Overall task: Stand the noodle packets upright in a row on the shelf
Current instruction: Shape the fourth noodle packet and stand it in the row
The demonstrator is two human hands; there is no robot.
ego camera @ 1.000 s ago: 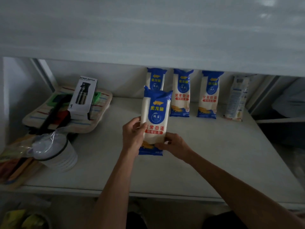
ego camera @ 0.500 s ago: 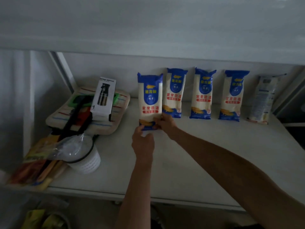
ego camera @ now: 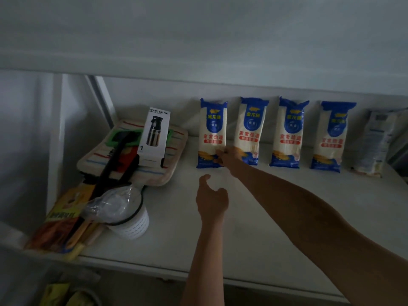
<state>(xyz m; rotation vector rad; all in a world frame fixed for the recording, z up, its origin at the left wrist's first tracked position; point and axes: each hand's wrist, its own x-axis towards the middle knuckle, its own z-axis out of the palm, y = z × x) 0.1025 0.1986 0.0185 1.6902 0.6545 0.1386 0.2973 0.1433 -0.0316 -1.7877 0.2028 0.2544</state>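
Head view: four noodle packets upright along the back of the shelf [ego camera: 265, 217]. Your right hand [ego camera: 229, 156] has fingers pinched on the leftmost packet [ego camera: 212, 133], low on its right edge; can't tell if it stands alone yet. Left hand [ego camera: 212, 202] hangs open, empty, just in front. Looks near done: let go, check it stands. Pale packet [ego camera: 375, 142] far right leans.

Right hand [ego camera: 228, 156] touches leftmost noodle packet [ego camera: 212, 133]; left hand [ego camera: 212, 200] free.
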